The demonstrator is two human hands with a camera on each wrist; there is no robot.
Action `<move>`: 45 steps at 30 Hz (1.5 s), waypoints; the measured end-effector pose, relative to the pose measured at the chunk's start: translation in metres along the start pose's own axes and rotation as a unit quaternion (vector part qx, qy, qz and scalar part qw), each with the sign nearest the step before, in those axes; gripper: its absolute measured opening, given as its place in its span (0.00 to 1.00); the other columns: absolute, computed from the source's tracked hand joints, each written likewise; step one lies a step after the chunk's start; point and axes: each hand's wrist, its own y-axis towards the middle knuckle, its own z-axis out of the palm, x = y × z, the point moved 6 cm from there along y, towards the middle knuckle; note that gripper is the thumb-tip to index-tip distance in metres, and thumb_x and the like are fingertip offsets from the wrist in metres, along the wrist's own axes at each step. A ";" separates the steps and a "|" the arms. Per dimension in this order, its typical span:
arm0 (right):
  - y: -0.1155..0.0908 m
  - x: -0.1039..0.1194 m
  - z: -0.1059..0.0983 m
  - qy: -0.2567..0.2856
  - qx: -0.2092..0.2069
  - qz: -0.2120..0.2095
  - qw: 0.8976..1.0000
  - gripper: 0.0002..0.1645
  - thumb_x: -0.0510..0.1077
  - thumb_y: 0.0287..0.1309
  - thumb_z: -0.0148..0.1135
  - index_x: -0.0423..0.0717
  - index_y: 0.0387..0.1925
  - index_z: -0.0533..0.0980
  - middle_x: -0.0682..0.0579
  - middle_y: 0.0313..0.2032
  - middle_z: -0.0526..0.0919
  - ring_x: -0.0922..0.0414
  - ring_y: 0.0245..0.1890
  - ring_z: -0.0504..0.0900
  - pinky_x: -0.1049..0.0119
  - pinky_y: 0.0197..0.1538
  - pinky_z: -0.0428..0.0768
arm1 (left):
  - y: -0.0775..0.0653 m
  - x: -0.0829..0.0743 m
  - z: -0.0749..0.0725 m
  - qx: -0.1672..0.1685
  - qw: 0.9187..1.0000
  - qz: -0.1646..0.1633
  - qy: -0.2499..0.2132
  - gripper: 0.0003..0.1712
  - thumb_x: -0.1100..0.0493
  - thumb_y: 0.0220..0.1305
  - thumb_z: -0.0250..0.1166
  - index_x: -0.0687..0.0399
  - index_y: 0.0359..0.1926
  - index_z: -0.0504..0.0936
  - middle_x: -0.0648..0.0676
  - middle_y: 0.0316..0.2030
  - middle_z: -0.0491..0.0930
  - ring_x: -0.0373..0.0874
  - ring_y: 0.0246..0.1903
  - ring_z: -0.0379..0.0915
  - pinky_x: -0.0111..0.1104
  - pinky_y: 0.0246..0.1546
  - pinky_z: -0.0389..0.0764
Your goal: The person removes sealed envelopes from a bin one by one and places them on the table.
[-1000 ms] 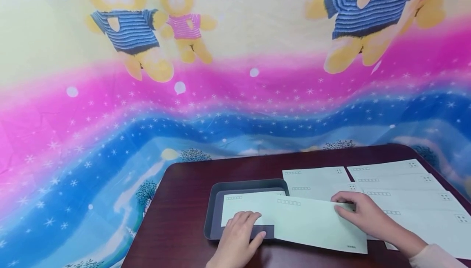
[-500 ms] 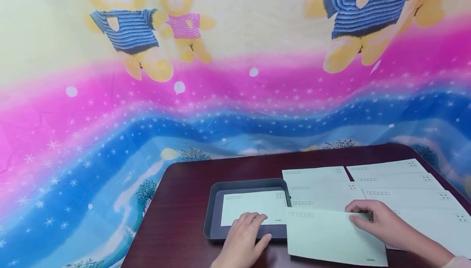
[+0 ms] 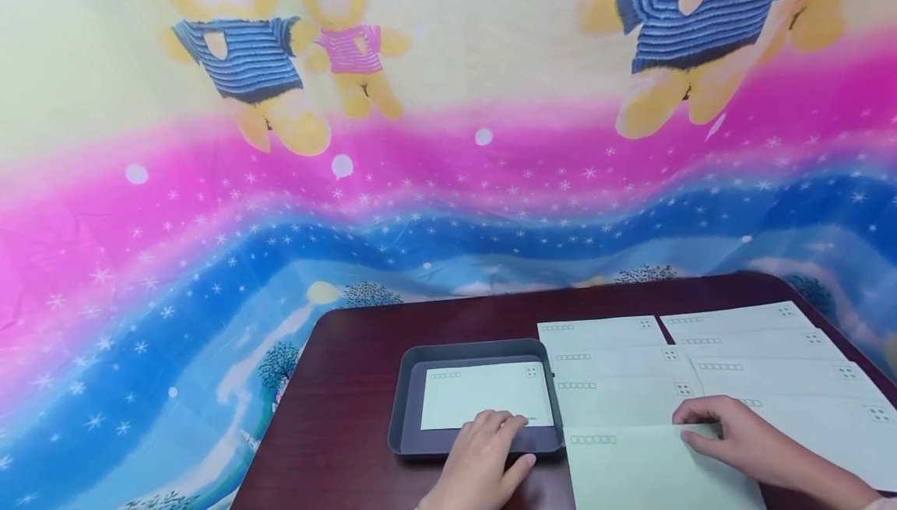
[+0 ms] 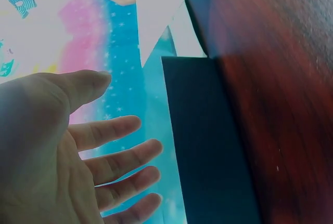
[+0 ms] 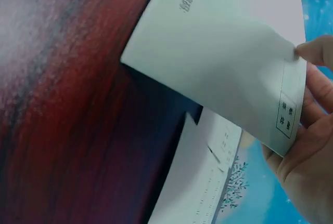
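My right hand (image 3: 736, 436) pinches a pale green envelope (image 3: 645, 471) by its upper edge, near the stamp corner. That envelope (image 5: 218, 57) slants down from thumb and fingers in the right wrist view, its lower corner hanging over the tabletop. A similar envelope (image 3: 483, 393) lies flat in a dark grey tray (image 3: 413, 358). Over the tray's front edge hovers my left hand (image 3: 483, 455), partly covering that envelope's lower right. In the left wrist view the left hand's fingers (image 4: 119, 156) are spread, with nothing between them.
Several overlapping envelopes (image 3: 617, 370) lie in a column right of the tray. Another fanned column of envelopes (image 3: 785, 385) sits farther right. The dark red-brown table (image 3: 336, 401) ends at a bear-patterned cloth (image 3: 448, 183) behind.
The right hand has moved right and toward the person with its envelope, off the tray, uncovering the envelope inside. The left hand has shifted slightly right.
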 end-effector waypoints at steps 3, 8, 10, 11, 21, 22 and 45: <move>0.001 -0.007 -0.002 -0.041 -0.013 0.021 0.999 0.08 0.49 0.59 0.59 0.52 0.37 0.80 0.60 0.36 0.82 0.70 0.35 0.77 0.67 0.34 0.77 | 0.002 -0.002 0.003 0.012 1.000 0.000 -0.002 0.23 0.42 0.63 0.56 0.44 0.56 0.76 0.45 0.48 0.77 0.41 0.51 0.70 0.38 0.45 0.73; 0.003 -0.013 -0.005 -0.098 -0.042 0.038 0.994 0.11 0.53 0.57 0.60 0.53 0.38 0.80 0.61 0.36 0.82 0.73 0.36 0.76 0.66 0.36 0.77 | 0.004 -0.005 0.006 0.011 1.000 0.008 0.001 0.24 0.41 0.64 0.54 0.44 0.56 0.77 0.44 0.48 0.77 0.40 0.51 0.70 0.37 0.46 0.73; 0.005 -0.015 -0.005 -0.105 -0.045 0.047 0.992 0.12 0.54 0.56 0.60 0.54 0.38 0.80 0.61 0.36 0.82 0.73 0.37 0.76 0.66 0.37 0.77 | 0.005 -0.006 0.006 0.008 1.000 0.011 0.003 0.23 0.41 0.64 0.55 0.44 0.55 0.77 0.44 0.48 0.77 0.40 0.51 0.70 0.37 0.45 0.73; 0.006 -0.015 -0.006 -0.108 -0.045 0.050 0.992 0.13 0.55 0.56 0.60 0.54 0.38 0.80 0.61 0.36 0.82 0.72 0.37 0.76 0.66 0.37 0.77 | 0.005 -0.007 0.007 0.005 1.000 0.014 0.005 0.23 0.41 0.64 0.55 0.44 0.55 0.77 0.44 0.47 0.77 0.40 0.51 0.70 0.37 0.45 0.73; 0.018 -0.022 -0.005 -0.146 -0.068 0.139 0.977 0.10 0.49 0.50 0.66 0.54 0.36 0.80 0.59 0.37 0.81 0.62 0.38 0.78 0.58 0.42 0.77 | 0.007 -0.011 0.006 -0.010 0.999 0.033 0.002 0.22 0.42 0.63 0.56 0.44 0.53 0.77 0.43 0.46 0.77 0.39 0.49 0.70 0.36 0.43 0.74; 0.019 -0.022 -0.005 -0.150 -0.071 0.143 0.976 0.11 0.49 0.49 0.67 0.53 0.36 0.80 0.59 0.36 0.82 0.60 0.38 0.78 0.57 0.42 0.77 | 0.007 -0.011 0.006 -0.009 0.999 0.033 0.002 0.22 0.42 0.63 0.56 0.44 0.53 0.77 0.43 0.46 0.77 0.39 0.49 0.70 0.36 0.43 0.74; 0.049 0.029 0.009 -0.196 -0.134 0.038 0.971 0.13 0.52 0.52 0.64 0.55 0.40 0.80 0.65 0.39 0.80 0.59 0.39 0.78 0.59 0.40 0.77 | 0.000 0.003 0.004 -0.004 1.000 0.004 -0.001 0.23 0.42 0.63 0.56 0.45 0.56 0.77 0.45 0.47 0.78 0.41 0.51 0.70 0.38 0.46 0.73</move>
